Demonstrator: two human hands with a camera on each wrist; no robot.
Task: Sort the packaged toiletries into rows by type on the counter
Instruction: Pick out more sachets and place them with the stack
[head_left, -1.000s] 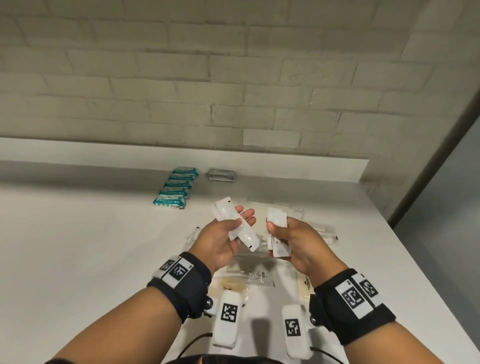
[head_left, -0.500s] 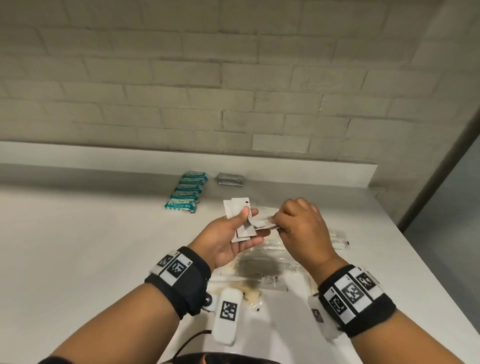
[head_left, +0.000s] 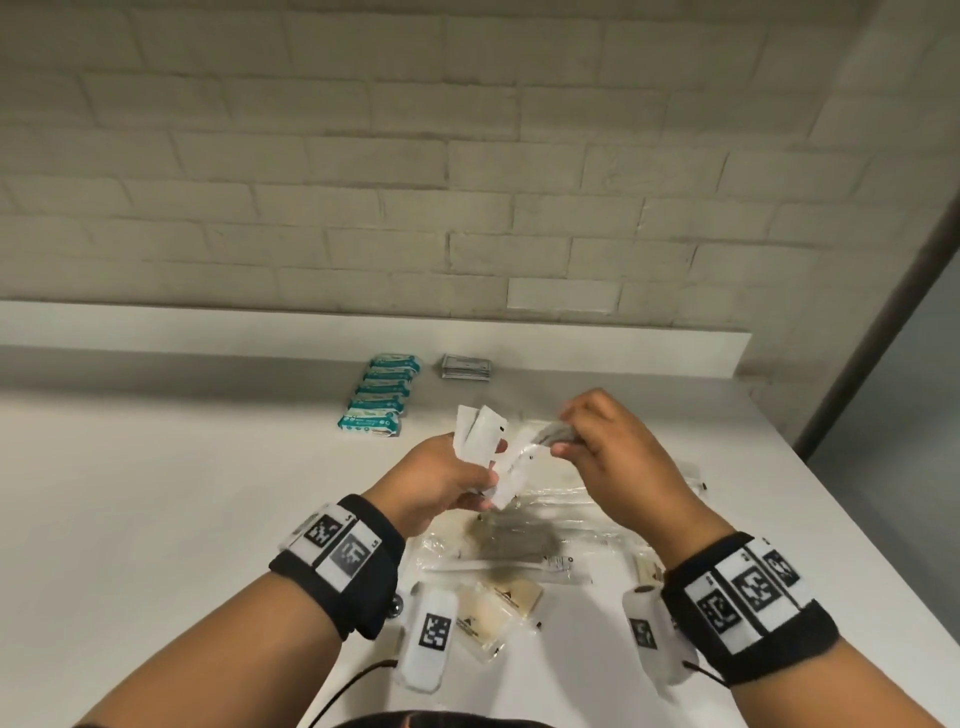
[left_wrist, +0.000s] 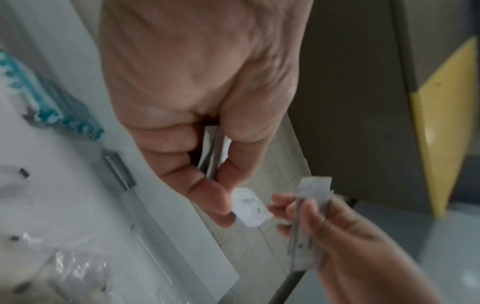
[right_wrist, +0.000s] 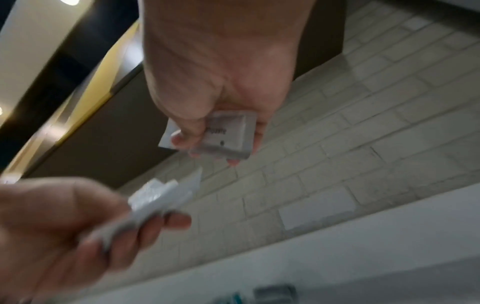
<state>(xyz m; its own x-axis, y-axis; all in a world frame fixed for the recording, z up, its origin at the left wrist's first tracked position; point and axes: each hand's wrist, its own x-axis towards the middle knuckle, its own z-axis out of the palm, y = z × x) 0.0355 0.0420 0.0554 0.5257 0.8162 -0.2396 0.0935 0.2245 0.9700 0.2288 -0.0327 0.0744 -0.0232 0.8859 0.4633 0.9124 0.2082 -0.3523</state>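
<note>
My left hand (head_left: 488, 467) grips a fan of white sachets (head_left: 480, 434) between thumb and fingers, a little above the white counter (head_left: 182, 519). In the left wrist view the same sachets (left_wrist: 214, 154) stand edge-on in my left hand (left_wrist: 221, 185). My right hand (head_left: 563, 441) is just to the right and pinches a few more white sachets (head_left: 556, 431), close to the left hand's fan. The right wrist view shows them as flat white sachets (right_wrist: 230, 133) under the curled fingers (right_wrist: 187, 137). A row of teal packs (head_left: 379, 389) lies at the back.
A small stack of grey packets (head_left: 466, 367) sits right of the teal row by the back ledge. Under my hands lies a loose pile of clear-wrapped items (head_left: 519, 551) and beige sachets (head_left: 498, 608). The counter's right edge (head_left: 779, 519) runs close to my right wrist.
The hands were apart, each with sachets. My right hand came over to the left hand's fan and now holds its sachets beside it, slightly higher.
</note>
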